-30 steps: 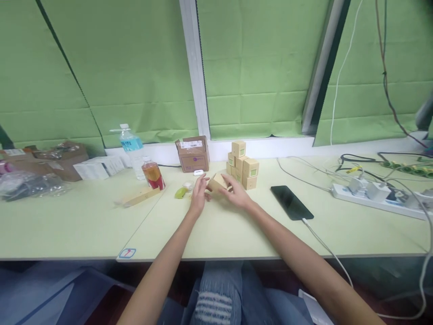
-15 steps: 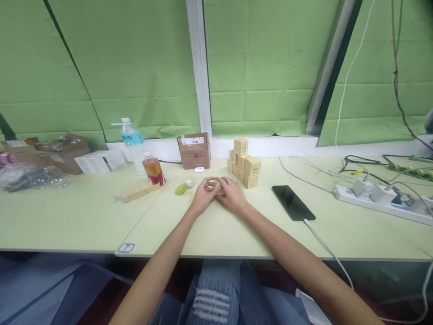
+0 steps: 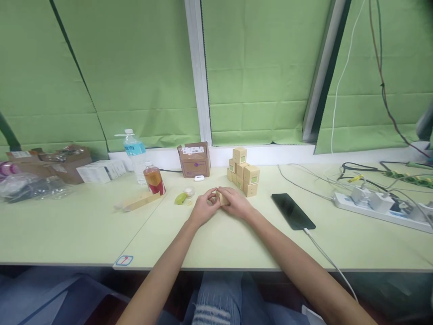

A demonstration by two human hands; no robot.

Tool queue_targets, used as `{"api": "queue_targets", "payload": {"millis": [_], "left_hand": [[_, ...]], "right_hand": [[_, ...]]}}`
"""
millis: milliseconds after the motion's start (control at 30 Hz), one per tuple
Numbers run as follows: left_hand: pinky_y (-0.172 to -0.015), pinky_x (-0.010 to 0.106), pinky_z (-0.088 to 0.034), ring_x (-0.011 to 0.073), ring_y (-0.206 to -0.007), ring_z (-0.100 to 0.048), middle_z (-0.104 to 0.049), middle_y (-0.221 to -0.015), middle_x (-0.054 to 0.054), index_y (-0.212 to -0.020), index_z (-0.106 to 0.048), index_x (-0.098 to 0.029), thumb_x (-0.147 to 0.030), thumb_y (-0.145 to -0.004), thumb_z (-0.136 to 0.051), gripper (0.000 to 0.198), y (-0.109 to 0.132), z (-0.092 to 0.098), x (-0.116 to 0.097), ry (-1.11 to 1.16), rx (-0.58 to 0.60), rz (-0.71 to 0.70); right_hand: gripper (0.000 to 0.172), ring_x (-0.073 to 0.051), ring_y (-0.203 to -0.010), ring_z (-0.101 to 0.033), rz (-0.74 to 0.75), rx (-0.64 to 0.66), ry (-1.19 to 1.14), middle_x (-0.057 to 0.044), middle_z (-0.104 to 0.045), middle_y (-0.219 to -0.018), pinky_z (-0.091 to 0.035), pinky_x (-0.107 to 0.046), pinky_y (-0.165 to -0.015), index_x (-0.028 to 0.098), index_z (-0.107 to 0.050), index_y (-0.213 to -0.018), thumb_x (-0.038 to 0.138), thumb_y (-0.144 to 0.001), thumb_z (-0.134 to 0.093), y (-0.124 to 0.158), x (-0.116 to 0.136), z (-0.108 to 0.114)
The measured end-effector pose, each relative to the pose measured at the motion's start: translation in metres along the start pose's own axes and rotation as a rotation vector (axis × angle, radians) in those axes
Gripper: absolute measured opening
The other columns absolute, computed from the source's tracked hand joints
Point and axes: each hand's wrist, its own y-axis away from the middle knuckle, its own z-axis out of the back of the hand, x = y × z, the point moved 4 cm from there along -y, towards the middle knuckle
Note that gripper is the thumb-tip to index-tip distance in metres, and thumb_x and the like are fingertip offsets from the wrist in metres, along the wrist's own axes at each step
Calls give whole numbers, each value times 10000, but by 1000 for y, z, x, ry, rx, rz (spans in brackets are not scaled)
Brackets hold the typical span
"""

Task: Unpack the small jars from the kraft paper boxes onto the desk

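Midway between the front and back edges of the table [image 3: 216, 246], my two hands meet around one small tan box [image 3: 223, 199]. My left hand [image 3: 204, 208] curls thumb and fingers at its left side, and my right hand [image 3: 237, 203] bends over its right, so I hold it between them; whether it touches the tabletop I cannot tell. Beyond my right hand, toward the back edge, stands a stack of similar boxes [image 3: 241, 172]. By the back edge is a brown carton [image 3: 195, 163], a white case [image 3: 199, 178] just before it. Nearer the front edge, on my right, lies a black phone [image 3: 292, 211].
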Motion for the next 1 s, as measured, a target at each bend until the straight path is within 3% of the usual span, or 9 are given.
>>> {"api": "queue_targets", "payload": {"millis": [133, 300, 533, 733, 833, 1000], "left_hand": [[-618, 252, -507, 126, -612, -608, -758, -931, 50, -1365, -621, -152, -241, -824, -613, 549, 2, -2, -3, -101, 36, 1], [-614, 256, -504, 135, -584, -599, -704, -758, 18, -1374, -611, -136, -208, -842, -554, 540, 0, -2, -1, -166, 40, -25], [-725, 293, -577, 154, -731, -689, -747, -1097, 97, -1335, -614, -180, -210, -873, -543, 468, 2, 5, -2, -21, 91, -77], [-689, 273, -562, 146, -737, -665, -706, -1069, 69, -1335, -590, -239, -420, -917, -636, 458, 5, -1, -18, 5, 94, -90], [-676, 265, -564, 149, -772, -681, -671, -1085, 70, -1259, -595, -239, -455, -919, -636, 405, 3, -4, -14, 124, 93, -26], [-565, 230, -529, 116, -668, -644, -645, -1040, 53, -1203, -552, -236, -472, -891, -662, 407, 2, -8, -4, 301, 115, 63]], "right_hand": [[650, -302, -1364, -503, 24, 3, 10, -158, -561, -1467, -451, -475, -1129, 173, -484, -1457, 109, -835, -663, -2, 1, -4], [639, -298, -1315, -504, 40, 7, -7, -141, -580, -1416, -467, -477, -1094, 193, -475, -1450, 108, -837, -635, -2, 2, -4], [703, -292, -1307, -510, 61, -5, -97, -129, -588, -1390, -452, -478, -1100, 208, -486, -1438, 49, -768, -629, 2, -6, 1], [602, -295, -1294, -549, 21, -69, -140, -137, -612, -1374, -442, -491, -1109, 205, -527, -1419, 159, -838, -678, 1, -9, 6], [635, -296, -1300, -554, 21, -69, -153, -135, -614, -1384, -442, -488, -1111, 209, -540, -1418, 150, -809, -708, 1, -8, 6], [613, -291, -1294, -563, 31, -66, -160, -129, -631, -1370, -447, -478, -1105, 218, -565, -1405, 176, -813, -718, 1, -9, 8]]}}
